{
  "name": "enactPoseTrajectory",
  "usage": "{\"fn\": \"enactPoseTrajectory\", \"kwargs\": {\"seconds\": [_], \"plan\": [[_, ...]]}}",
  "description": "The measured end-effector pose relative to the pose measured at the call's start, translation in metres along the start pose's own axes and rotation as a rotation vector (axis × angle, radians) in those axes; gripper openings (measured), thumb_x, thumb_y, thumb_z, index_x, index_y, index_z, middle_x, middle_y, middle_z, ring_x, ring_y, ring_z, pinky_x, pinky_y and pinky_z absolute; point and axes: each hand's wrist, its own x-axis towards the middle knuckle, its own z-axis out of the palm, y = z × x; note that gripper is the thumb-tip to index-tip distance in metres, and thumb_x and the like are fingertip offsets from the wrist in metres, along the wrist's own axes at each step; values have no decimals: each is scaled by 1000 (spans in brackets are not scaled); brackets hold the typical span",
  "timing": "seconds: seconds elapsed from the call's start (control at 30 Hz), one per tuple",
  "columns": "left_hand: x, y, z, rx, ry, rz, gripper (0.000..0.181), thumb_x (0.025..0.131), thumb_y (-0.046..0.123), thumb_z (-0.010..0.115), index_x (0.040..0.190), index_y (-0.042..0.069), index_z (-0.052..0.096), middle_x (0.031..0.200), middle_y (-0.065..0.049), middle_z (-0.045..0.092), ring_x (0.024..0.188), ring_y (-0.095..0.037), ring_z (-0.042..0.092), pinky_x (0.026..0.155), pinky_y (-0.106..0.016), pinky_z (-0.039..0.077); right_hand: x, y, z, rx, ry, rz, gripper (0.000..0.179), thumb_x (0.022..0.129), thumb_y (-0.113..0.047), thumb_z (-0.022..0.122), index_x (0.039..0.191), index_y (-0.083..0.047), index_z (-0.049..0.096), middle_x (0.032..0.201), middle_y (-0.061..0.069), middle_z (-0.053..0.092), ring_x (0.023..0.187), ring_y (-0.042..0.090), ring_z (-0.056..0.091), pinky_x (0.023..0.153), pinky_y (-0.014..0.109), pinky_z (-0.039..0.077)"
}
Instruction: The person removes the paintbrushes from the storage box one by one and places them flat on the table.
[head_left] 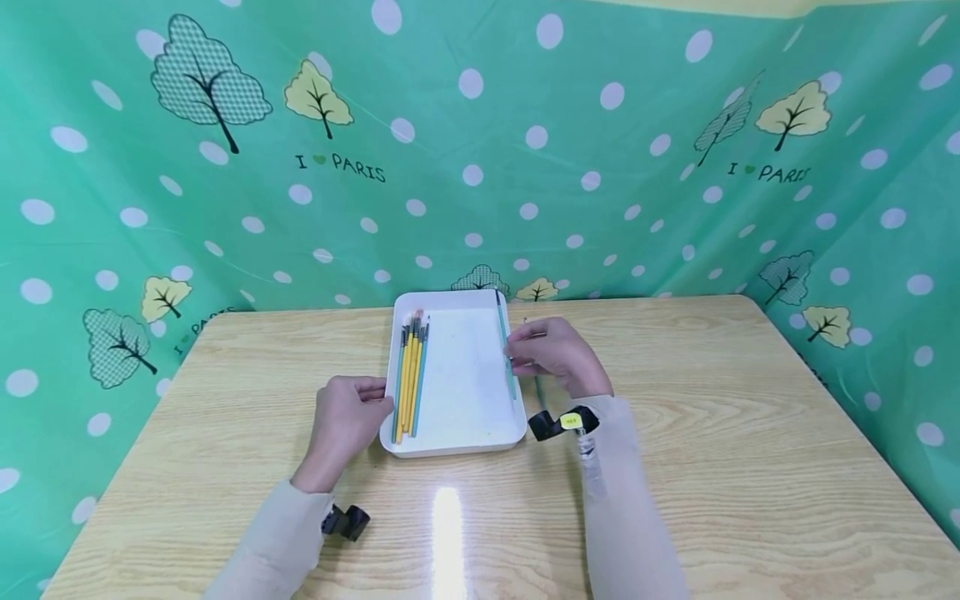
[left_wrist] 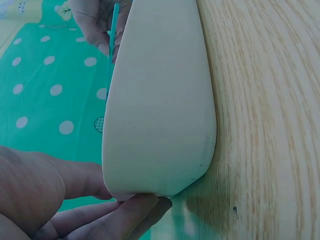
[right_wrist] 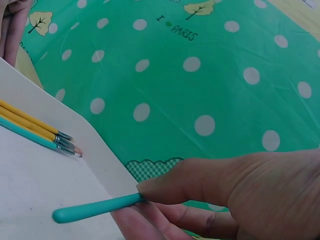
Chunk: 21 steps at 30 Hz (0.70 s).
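Note:
A white tray (head_left: 465,375) lies on the table, and my left hand (head_left: 347,421) pinches its left rim between thumb and fingers. Above the tray's right side, my right hand (head_left: 557,354) holds a teal paintbrush (head_left: 513,382) between thumb and fingers. Its dark bristle end points to the far side; its rounded handle end (right_wrist: 95,209) shows in the right wrist view. Several yellow and teal paintbrushes (head_left: 410,379) lie side by side along the tray's left wall, bristles away from me. The left wrist view shows the tray's outer wall (left_wrist: 160,95).
Just right of the tray a thin teal stick (head_left: 539,393), probably another brush, lies partly hidden by my right hand. The wooden table (head_left: 750,467) reaches back to a green dotted cloth (head_left: 480,150). Each wrist carries a small black camera.

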Motion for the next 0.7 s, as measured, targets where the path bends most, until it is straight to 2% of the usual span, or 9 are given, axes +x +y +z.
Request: {"fn": "enactPoseTrajectory", "kwargs": {"seconds": [0.3,0.6,0.7], "plan": [[0,1,0,5,2,1,30,91,9,67,118,-2,73,111,-22,76,99,-31,76,79,-34,64,2,11,-20,-17,21,5,30,96,-9,68,123,3,65,117,15,66,93,20,69,91,37,62],[0,1,0,16,-2,3,30,91,9,67,118,-3,73,110,-22,76,98,-30,76,77,-34,64,-2,14,-33,-109,100,49,33,95,-10,70,125,2,65,117,15,68,85,16,71,83,31,63],[0,0,0,15,-4,3,30,91,9,67,118,-3,73,110,-22,76,97,-30,76,78,-34,64,-2,17,-38,-112,111,74,32,95,-11,70,125,0,66,118,15,69,83,14,71,86,33,62]]}}
